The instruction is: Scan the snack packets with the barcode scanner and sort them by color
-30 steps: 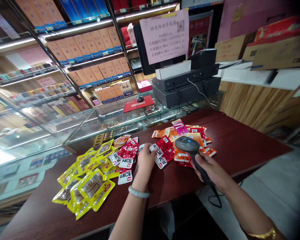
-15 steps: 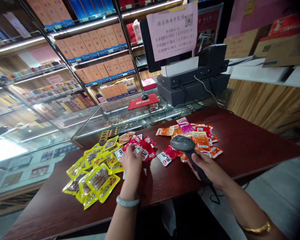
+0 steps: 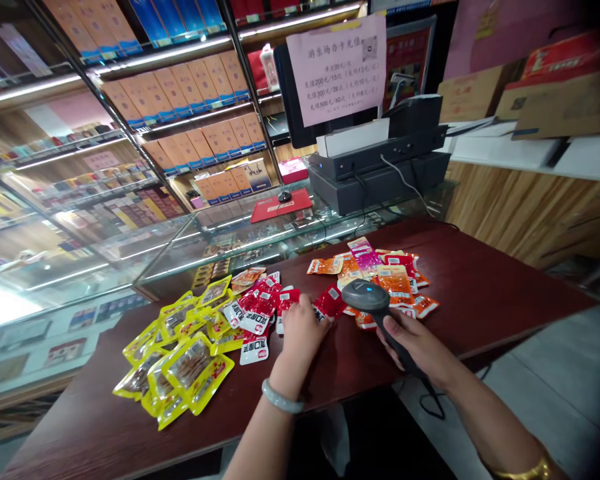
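Half a second earlier, the left hand [image 3: 303,328] was over the red-and-white packets [image 3: 257,308] on the left; now it has moved right, its fingertips at the near left corner of a single red packet [image 3: 331,300]. Whether they pinch it cannot be told. The right hand [image 3: 421,343] is still wrapped around the grip of a scanner [image 3: 367,298], whose head, showing a blue light, is just right of that packet.

All the packets lie on a dark reddish-brown table [image 3: 500,287]: yellow packets [image 3: 187,363] heaped left, orange packets [image 3: 397,283] far right of the left hand. Beyond stand a glass counter [image 3: 173,257], a cash drawer [image 3: 380,187] and a pink sign [image 3: 337,73], with lit shelves behind.

The table's near edge passes under both forearms; the scanner's cable hangs past it. Brown tabletop shows widely to the right of the orange packets and along the near left.
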Available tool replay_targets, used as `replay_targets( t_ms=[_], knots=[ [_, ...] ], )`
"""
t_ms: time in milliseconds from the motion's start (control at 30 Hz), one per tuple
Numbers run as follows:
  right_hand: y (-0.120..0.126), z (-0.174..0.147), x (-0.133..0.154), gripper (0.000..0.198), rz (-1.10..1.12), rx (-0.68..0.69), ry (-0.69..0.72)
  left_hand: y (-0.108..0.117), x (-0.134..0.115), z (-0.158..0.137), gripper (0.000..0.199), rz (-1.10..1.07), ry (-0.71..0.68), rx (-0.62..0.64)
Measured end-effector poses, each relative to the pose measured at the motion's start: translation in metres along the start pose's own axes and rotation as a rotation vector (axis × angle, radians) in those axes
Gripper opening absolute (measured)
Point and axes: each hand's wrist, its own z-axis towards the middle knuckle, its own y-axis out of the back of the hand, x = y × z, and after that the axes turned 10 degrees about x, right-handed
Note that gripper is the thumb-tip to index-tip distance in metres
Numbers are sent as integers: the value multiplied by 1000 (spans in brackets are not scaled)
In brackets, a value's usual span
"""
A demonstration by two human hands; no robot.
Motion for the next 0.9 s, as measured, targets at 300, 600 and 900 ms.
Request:
replay_targets(
  t_ms=[300, 600, 900],
  knots=[
    [-16, 5, 4, 50, -4, 136, -10, 4, 41, -7, 43, -320, 74, -23],
    [-22, 19, 0, 46, -52, 201, -9, 28, 70, -17, 47, -108, 263, -200],
    [-10, 28, -14, 46, -53, 227, 11, 15, 20, 71, 41, -42, -102, -196]
  ],
)
